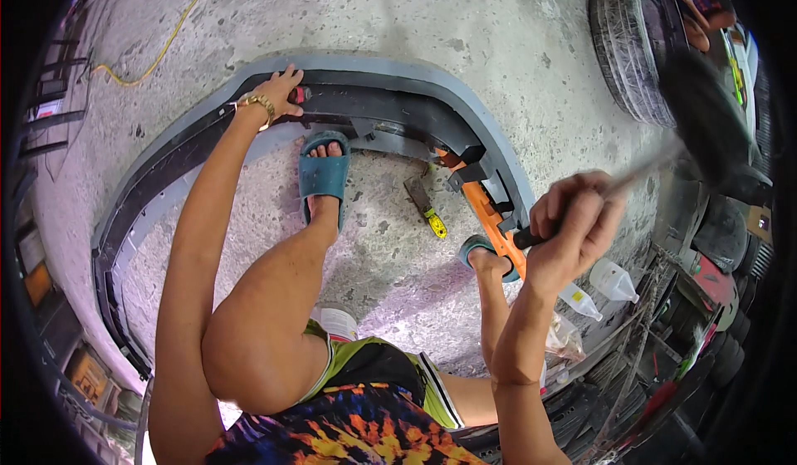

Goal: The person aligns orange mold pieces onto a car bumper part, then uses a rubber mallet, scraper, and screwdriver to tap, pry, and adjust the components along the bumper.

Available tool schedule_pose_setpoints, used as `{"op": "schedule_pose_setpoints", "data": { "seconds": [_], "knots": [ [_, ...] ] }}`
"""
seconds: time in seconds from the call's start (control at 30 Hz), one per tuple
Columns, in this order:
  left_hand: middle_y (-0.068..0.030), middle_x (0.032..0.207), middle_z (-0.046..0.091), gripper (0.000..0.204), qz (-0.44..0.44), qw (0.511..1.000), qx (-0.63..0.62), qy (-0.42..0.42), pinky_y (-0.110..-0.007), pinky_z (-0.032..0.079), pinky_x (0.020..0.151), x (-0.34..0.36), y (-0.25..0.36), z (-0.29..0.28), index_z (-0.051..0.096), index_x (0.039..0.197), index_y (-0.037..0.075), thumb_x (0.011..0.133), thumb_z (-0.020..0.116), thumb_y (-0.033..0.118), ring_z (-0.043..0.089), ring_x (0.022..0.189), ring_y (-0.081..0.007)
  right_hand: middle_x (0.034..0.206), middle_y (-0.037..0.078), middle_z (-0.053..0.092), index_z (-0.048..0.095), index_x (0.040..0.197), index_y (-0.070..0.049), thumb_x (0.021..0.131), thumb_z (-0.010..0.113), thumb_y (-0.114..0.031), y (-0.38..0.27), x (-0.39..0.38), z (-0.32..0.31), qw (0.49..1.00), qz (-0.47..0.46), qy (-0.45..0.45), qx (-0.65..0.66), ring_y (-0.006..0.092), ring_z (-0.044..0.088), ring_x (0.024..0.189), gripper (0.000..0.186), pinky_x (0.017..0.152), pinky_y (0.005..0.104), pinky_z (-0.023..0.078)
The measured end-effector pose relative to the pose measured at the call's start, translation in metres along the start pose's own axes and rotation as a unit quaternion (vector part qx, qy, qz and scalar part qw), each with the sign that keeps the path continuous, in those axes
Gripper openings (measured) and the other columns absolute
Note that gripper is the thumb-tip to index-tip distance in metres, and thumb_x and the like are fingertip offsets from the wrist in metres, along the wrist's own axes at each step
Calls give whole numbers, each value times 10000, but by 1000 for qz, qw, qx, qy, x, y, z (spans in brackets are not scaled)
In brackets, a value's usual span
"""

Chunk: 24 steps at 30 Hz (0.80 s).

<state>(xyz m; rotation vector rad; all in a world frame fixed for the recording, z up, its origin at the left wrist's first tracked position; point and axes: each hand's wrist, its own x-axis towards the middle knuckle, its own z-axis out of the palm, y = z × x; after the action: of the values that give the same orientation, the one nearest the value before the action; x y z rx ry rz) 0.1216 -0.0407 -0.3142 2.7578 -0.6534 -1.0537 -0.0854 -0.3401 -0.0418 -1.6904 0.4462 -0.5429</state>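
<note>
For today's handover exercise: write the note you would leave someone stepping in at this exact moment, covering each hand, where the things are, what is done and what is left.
Left hand: pressed on the far edge of the grey bumper, which lies on the concrete floor.
Right hand: fingers closed round the black-handled brush, raised and motion-blurred.
Yellow-handled scraper lies on the floor inside the bumper's curve; clear plastic bottles at right.
Done: cannot tell from this view.
Left: the bumper remains to be worked, probably with the brush.

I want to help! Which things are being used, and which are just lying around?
In use: bumper, steadied by left hand; hammer, gripped in right hand.
Lying about: scraper, bottles, tyre, yellow cable.
</note>
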Motion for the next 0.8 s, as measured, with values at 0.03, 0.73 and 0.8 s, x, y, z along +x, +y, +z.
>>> {"op": "schedule_pose_setpoints", "data": {
  "seconds": [0.03,0.73,0.8],
  "knots": [
    [-135,1495,158,919,-4,1000,-2,0,-416,295,1073,0,-3,-2,252,1417,124,675,761,310,251,1330,-381,575,19,385,437,897,-27,968,424,-233,-1,-1,8,996,-48,12,71,66,325,452,218,383,208,236],
    [-145,1495,137,935,8,995,40,-95,-427,334,1050,12,-12,-16,260,1414,123,673,751,413,346,1288,-340,559,-12,438,511,818,-18,963,420,-328,-7,40,57,987,-126,-45,92,60,366,460,354,421,215,258],
    [-150,1496,124,945,22,995,53,-87,-429,334,1049,17,-2,-21,250,1416,119,671,751,414,341,1292,-336,636,81,502,486,729,-19,931,460,-340,139,-17,19,932,-265,46,-243,215,482,583,380,540,347,369]
  ]
}}
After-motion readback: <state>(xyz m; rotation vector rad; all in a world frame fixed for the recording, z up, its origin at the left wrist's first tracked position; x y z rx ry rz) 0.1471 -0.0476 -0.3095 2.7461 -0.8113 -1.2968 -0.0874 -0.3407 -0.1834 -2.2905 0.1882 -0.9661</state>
